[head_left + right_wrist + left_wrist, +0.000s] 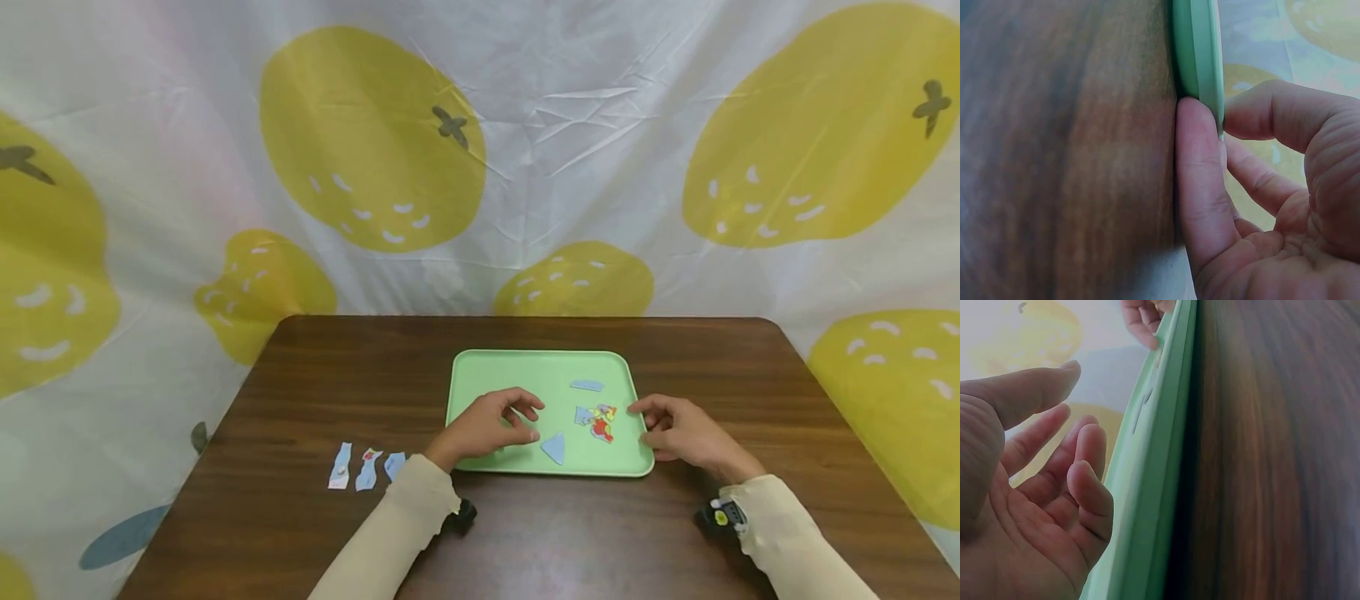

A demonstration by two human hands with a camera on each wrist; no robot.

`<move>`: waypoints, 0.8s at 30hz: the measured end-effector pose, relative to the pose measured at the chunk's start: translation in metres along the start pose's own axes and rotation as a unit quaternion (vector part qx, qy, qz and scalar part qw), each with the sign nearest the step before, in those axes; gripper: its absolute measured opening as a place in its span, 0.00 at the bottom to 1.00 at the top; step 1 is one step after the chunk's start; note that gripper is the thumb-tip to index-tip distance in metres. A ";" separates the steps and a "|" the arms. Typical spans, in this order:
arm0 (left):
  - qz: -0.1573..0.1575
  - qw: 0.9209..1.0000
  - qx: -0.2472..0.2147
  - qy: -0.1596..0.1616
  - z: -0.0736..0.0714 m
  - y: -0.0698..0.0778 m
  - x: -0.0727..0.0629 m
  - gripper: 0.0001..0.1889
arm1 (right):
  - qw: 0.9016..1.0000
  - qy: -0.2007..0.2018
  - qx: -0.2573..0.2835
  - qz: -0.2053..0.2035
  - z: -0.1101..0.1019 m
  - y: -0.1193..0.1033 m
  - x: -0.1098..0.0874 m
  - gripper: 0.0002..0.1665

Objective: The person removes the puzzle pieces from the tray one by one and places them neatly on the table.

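A light green tray (517, 367) lies on the table. My right hand (686, 433) pinches its right rim; in the right wrist view the thumb (1250, 115) lies on the rim and a finger (1197, 169) presses against its outer underside. Loosely bent, my left hand (487, 427) hovers over the tray's left part and holds nothing. Flat picture pieces with irregular edges lie on the tray: a colourful group (602, 429) close together near the right hand, a thin blue strip (587, 385) behind it, and a blue triangular piece (553, 448) by the left fingertips.
Left of the tray, a blue piece with a pinkish end (340, 467), a wavy blue piece (367, 472) and another blue piece (393, 464) partly behind the left sleeve lie on the brown wooden table (585, 533). A fruit-patterned curtain (525, 167) hangs behind.
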State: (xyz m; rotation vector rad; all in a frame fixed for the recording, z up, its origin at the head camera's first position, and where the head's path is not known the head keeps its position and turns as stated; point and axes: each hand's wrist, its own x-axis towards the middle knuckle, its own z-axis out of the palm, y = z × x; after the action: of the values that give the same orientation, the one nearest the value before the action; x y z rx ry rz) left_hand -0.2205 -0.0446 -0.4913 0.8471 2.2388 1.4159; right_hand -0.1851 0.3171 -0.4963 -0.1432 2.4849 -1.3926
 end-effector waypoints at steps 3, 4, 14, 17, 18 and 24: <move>0.000 1.000 0.006 -0.001 0.008 0.002 0.005 0.23 | 1.000 0.000 -0.001 0.000 0.000 -0.001 0.000 0.30; -0.001 1.000 0.012 0.000 0.011 0.001 0.007 0.23 | 1.000 0.001 -0.001 0.000 0.000 -0.001 0.000 0.30; -0.021 0.998 0.053 0.008 0.028 0.001 0.017 0.24 | 1.000 0.003 -0.006 -0.003 -0.001 -0.007 0.000 0.29; -0.024 0.998 0.063 0.008 0.031 0.000 0.019 0.26 | 1.000 0.004 -0.006 -0.002 -0.002 -0.006 0.000 0.29; -0.024 0.997 0.067 0.009 0.031 0.000 0.020 0.27 | 1.000 0.004 -0.006 -0.003 -0.001 -0.006 0.000 0.29; -0.035 0.993 0.108 0.007 0.034 0.000 0.022 0.32 | 1.000 0.005 -0.003 0.001 0.001 -0.004 -0.002 0.29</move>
State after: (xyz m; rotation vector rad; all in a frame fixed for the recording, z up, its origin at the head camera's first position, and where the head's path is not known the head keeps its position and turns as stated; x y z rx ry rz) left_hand -0.2173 -0.0066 -0.5058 0.8183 2.4406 1.1667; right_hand -0.1830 0.3150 -0.4926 -0.1371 2.4968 -1.3881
